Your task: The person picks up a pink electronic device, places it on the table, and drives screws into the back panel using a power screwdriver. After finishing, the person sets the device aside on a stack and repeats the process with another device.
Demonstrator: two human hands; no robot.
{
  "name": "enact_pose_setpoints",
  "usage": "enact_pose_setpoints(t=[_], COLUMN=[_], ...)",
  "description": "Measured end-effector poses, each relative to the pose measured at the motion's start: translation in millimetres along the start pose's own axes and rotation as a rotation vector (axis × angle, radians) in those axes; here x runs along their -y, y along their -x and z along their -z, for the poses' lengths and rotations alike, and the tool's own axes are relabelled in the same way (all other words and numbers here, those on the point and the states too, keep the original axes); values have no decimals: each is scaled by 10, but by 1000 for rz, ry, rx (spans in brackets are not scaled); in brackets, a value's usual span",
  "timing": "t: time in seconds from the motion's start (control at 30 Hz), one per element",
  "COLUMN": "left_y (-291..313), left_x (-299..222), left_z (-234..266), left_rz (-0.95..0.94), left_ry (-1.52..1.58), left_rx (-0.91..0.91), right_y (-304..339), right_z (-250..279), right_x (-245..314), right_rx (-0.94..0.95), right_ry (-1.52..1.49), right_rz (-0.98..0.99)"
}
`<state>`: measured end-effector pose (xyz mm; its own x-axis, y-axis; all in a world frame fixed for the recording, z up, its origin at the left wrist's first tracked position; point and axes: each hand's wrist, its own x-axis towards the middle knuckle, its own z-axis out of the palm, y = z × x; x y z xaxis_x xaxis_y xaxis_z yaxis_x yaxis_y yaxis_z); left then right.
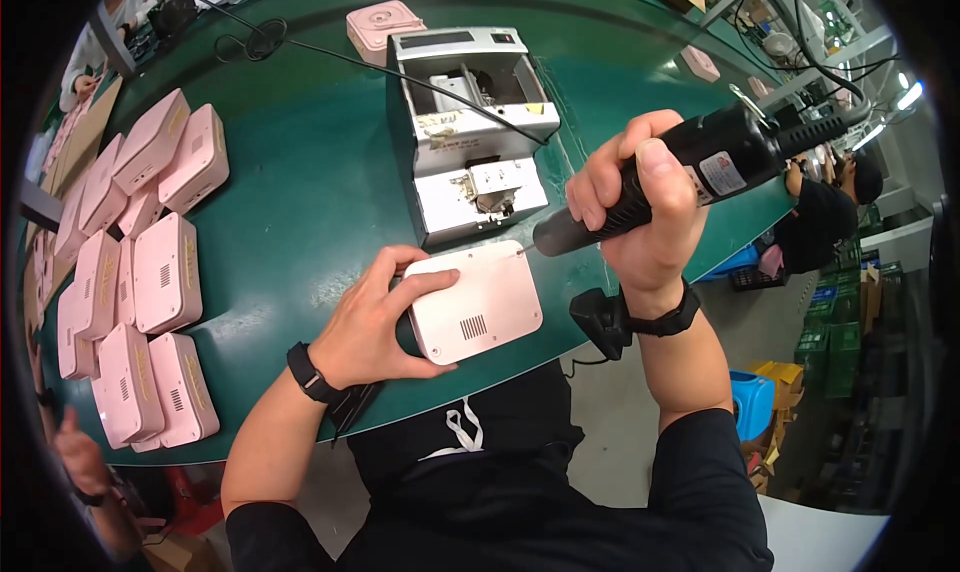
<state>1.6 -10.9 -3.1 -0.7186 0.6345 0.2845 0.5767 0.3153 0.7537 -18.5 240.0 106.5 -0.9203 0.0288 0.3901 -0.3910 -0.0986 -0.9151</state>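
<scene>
A pale pink plastic housing (480, 307) with rounded corners and a slotted vent lies on the green table near its front edge. My left hand (375, 322) grips it from the left, thumb along the near edge and fingers over the far-left corner. In my right hand (640, 197) is a black corded electric screwdriver (700, 162), held tilted. Its thin bit meets the housing's far-right corner, by a screw hole. Just beyond the housing stands a grey and black screw feeder (475, 132) with an open top.
Several similar pink housings (165, 272) are piled at the left. Another pink part (383, 27) sits behind the feeder, and a small one (700, 63) lies far right. A black cable (350, 57) crosses over the feeder. Other people work at the left and right edges. A blue stool (752, 400) stands right.
</scene>
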Motion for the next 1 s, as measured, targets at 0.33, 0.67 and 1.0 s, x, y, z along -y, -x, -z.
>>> enact_pose_setpoints(t=[0.33, 0.67, 1.0], left_y=[-25, 24, 29], left_x=[3, -15, 16], left_z=[20, 20, 47], left_rz=[-27, -30, 3], left_ry=[-12, -17, -5], left_rx=[-24, -23, -30], right_y=[2, -322, -281], right_z=[1, -309, -373], right_x=[-60, 263, 229], right_rx=[30, 1, 78], right_ry=[-34, -94, -47], right_rz=[45, 161, 104])
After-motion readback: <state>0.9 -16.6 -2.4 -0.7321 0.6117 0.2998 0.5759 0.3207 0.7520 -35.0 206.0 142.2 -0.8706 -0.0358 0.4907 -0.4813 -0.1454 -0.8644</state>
